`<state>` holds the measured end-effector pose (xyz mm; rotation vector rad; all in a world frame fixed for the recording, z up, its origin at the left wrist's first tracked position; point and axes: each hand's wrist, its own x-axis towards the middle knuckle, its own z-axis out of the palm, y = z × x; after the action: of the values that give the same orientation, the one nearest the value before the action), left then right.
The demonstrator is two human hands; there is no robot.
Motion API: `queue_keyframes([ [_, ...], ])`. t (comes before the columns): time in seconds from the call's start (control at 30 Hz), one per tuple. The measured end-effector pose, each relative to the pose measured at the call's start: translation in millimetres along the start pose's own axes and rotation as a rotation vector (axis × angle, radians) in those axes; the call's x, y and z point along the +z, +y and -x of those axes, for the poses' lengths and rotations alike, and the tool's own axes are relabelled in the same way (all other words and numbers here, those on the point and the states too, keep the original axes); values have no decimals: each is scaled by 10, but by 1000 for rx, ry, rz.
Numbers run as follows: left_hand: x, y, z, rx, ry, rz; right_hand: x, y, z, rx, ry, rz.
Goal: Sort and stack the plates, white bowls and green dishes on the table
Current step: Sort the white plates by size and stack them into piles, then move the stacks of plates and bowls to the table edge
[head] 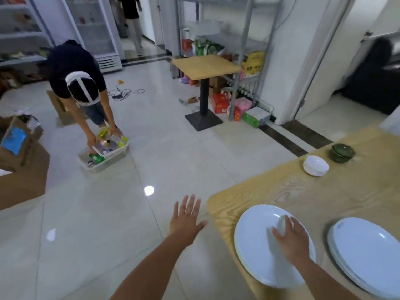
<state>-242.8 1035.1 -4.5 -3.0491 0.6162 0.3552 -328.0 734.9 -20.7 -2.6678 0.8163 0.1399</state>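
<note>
Right grip flat on near plate stack, fingers apart, nothing clamped. Left grip spread, empty, off worktop, over floor. Second plate stack just right of it; right grip nearer. White bowls, green dishes stacked far side.

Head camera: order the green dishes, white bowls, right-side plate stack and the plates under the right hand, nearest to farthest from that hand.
1. Near plates: under the right hand, which rests on them.
2. Right-side plate stack: just to the hand's right, at the near edge.
3. White bowls: farther up the table.
4. Green dishes: just beyond the bowls, farthest.
</note>
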Motion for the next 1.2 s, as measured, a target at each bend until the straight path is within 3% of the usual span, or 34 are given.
queue_keyframes([
  [0.33,-211,22,-1171,328,-53,-90,362,52,-88,199,154,-55],
  [0.43,-231,-8,-1547,378,-134,-33,430,49,-145,256,167,-79],
  [0.53,-269,-96,-1834,357,-261,105,366,24,-13,432,252,-239],
  [0.67,-334,30,-2185,227,-525,345,169,-27,263,804,411,-517],
  [0.8,-421,296,-2358,171,-740,552,191,-50,500,1137,430,-907],
  [0.97,-479,522,-2490,109,-937,685,272,-246,616,1235,478,-1202],
  [1.2,-460,649,-2646,35,-1173,822,323,-454,542,1297,599,-1244],
])
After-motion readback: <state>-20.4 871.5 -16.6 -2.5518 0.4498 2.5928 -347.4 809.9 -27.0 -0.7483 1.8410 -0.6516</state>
